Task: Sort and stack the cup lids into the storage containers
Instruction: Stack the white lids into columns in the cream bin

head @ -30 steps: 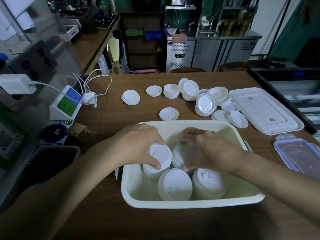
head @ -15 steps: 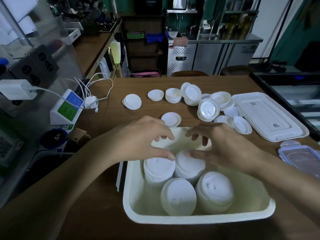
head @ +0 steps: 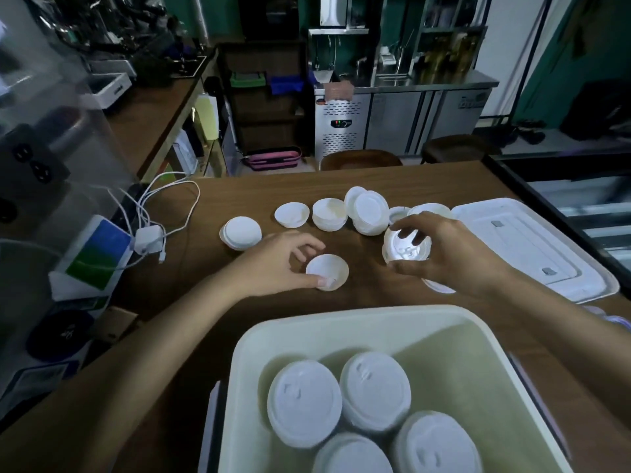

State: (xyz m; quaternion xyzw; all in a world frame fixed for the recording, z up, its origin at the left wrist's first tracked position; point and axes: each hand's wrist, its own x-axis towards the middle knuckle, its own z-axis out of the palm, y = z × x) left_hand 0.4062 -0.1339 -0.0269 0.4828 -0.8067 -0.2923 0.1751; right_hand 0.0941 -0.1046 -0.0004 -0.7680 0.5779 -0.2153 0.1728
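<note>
Ok, I see left hand (head: pixel 276 264) pinching a lid (head: pixel 329 269), right hand (head: pixel 454 257) gripping a stack (head: pixel 404 250); likely light, flimsy, so hold rims.

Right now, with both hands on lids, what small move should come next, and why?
Probably lift both lids off the table toward the tub. The left hand pinches a single lid, the right hand grips a slotted lid, and the tub nearby already holds four stacks.
</note>
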